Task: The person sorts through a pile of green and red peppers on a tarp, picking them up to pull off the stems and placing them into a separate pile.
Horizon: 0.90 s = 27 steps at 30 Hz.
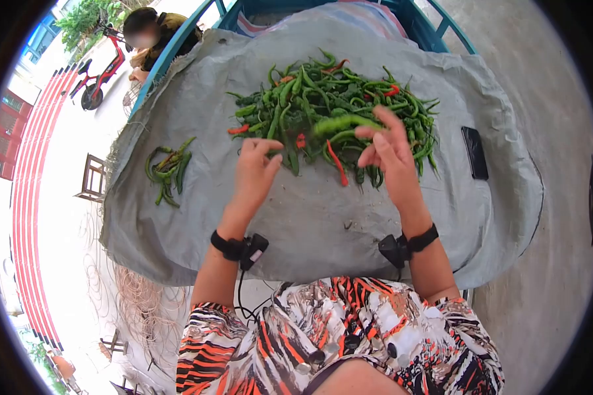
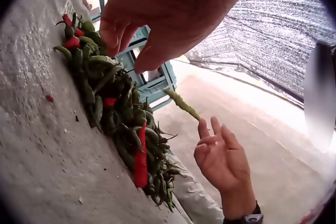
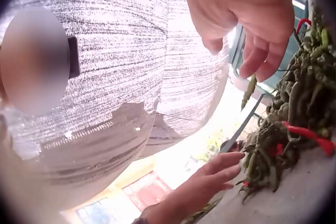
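Observation:
In the head view a broad pile of green chili peppers [image 1: 310, 92], with some red ones among them, covers the middle of a grey cloth [image 1: 310, 217]. My right hand [image 1: 392, 151] is raised over the pile's near right side. A blurred green chili pepper [image 1: 342, 124] sticks out leftward from its fingers; the left wrist view shows one end of this pepper [image 2: 184, 106] at the fingertips. My left hand [image 1: 257, 168] hovers by the pile's near left edge, fingers loosely bent, holding nothing. A red chili pepper [image 1: 337, 163] lies between the hands at the near edge.
A small separate bunch of green chili peppers [image 1: 168, 171] lies on the cloth at left. On the right rests a black phone [image 1: 474, 153]. Teal cart rails [image 1: 445, 27] bound the far side. Beyond the left edge are another person [image 1: 171, 29], a red scooter [image 1: 102, 76] and a stool [image 1: 93, 176].

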Each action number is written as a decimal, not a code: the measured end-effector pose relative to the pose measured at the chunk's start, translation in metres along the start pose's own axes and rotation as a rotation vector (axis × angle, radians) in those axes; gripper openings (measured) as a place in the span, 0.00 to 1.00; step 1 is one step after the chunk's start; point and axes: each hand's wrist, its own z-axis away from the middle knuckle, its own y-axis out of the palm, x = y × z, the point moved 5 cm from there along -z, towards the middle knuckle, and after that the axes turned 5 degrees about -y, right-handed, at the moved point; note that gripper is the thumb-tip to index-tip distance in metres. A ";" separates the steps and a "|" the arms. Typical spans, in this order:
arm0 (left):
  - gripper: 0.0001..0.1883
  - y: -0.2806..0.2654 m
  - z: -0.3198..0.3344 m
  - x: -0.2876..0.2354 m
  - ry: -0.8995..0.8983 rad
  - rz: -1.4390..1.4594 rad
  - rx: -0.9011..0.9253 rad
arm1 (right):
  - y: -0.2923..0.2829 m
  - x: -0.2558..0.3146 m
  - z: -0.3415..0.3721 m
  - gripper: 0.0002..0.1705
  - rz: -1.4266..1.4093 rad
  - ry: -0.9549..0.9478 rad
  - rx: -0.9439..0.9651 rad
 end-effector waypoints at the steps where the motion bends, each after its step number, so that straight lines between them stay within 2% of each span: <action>1: 0.18 -0.002 -0.004 -0.001 0.133 -0.145 -0.055 | -0.001 0.000 0.000 0.14 0.039 -0.030 -0.017; 2: 0.20 0.000 -0.006 0.000 0.268 -0.288 -0.110 | -0.002 0.000 0.000 0.15 0.079 -0.060 -0.035; 3: 0.23 0.002 -0.005 -0.006 0.401 -0.430 -0.165 | -0.006 -0.008 0.003 0.16 0.194 -0.048 0.024; 4: 0.26 0.009 -0.004 -0.006 0.415 -0.483 -0.122 | -0.009 -0.015 0.008 0.17 0.307 -0.035 0.086; 7: 0.33 0.029 -0.003 -0.006 0.463 -0.647 0.008 | 0.002 -0.026 0.050 0.20 0.809 0.067 0.598; 9: 0.38 0.043 -0.007 0.005 0.497 -0.762 0.098 | 0.001 -0.038 0.078 0.17 0.921 0.069 0.679; 10: 0.38 0.044 -0.011 0.008 0.518 -0.775 0.065 | 0.000 -0.047 0.088 0.16 0.979 0.068 0.718; 13: 0.39 0.038 -0.027 0.015 0.577 -0.839 -0.026 | -0.006 -0.060 0.094 0.14 1.035 0.028 0.697; 16: 0.41 0.025 -0.045 0.019 0.604 -0.963 -0.101 | -0.018 -0.063 0.082 0.14 0.963 0.070 0.609; 19: 0.42 0.015 -0.068 0.030 0.485 -0.945 -0.140 | -0.013 -0.043 0.059 0.15 0.976 0.089 0.399; 22: 0.43 0.012 -0.090 0.040 0.415 -0.935 -0.170 | 0.002 -0.042 0.046 0.15 1.092 -0.060 0.384; 27: 0.46 0.009 -0.111 0.047 0.327 -0.875 -0.204 | 0.010 -0.072 0.041 0.14 1.194 -0.170 0.379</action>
